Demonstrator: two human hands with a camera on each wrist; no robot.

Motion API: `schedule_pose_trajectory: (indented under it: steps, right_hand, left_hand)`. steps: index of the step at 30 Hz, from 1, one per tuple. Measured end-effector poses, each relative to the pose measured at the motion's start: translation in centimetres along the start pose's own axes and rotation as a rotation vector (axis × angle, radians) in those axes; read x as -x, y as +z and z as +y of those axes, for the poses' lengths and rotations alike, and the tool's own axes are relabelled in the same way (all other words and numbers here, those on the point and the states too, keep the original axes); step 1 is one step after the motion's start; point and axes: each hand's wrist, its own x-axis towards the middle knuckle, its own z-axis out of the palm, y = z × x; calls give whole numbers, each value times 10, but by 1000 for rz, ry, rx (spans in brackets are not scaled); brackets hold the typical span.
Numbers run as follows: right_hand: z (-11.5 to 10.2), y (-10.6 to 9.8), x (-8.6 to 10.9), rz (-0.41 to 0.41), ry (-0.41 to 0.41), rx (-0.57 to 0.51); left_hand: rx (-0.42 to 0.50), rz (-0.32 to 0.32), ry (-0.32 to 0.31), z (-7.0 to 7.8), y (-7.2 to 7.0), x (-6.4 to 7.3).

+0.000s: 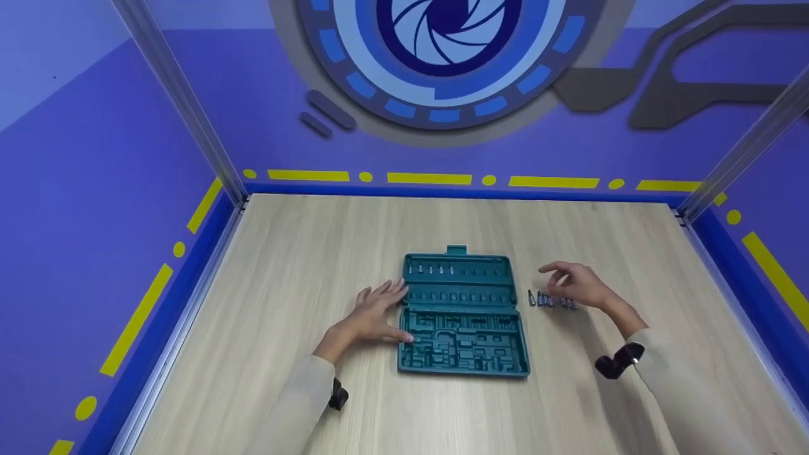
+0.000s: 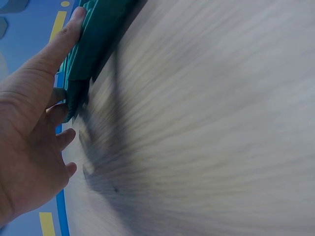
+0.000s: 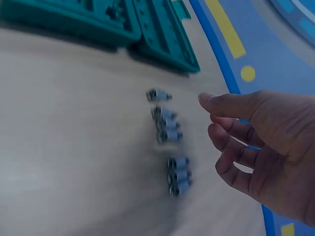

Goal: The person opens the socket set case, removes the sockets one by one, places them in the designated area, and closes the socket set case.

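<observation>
A green plastic tool case (image 1: 464,308) lies unfolded on the table, with several small metal bits (image 1: 431,269) standing in the left part of its upper row. My left hand (image 1: 370,314) rests at the case's left side, its thumb on the rim and its other fingers spread along the edge. To the right of the case, my right hand (image 1: 578,285) hovers over a row of loose metal bits (image 1: 532,298). In the right wrist view its fingers are loosely bent with nothing between them, beside the bits (image 3: 170,136).
The wooden table (image 1: 303,253) is bounded by blue panels at the back and sides. Metal posts (image 1: 189,107) rise at the back corners. The case's latch tab (image 1: 456,249) sticks out at its far edge.
</observation>
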Motion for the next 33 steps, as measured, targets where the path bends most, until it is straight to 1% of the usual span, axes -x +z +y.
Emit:
schedule_pose_trajectory:
  steps: [3,7,9,14,18,23,26,30,33]
  right_hand:
    - [-9,11,-14,-18,-6,-20]
    - [-18,30,-28,-32,22,-78]
    - [-23,39,-36,-39,11,-99]
    - [-40,57,-61,-49,-7,-89]
    - [-54,71,-77,-50,34,-111]
    - [-65,89,-94,-51,42,-174]
    - [-72,100,-103,-38,66,-217]
    - [-77,111,-112,-3,130,-249]
    - [-79,116,-115,15,170,-226]
  left_hand:
    - [5,4,-1,1,1,2]
    - [12,-5,13,2,1,-1]
    - [13,-8,14,2,1,-2]
    - [23,4,9,0,1,0]
    - [36,19,8,-4,2,3]
    - [44,27,-5,-5,3,5]
    - [49,31,-5,-5,2,5]
    - [51,26,-3,-4,1,4]
    - [49,20,5,-3,2,2]
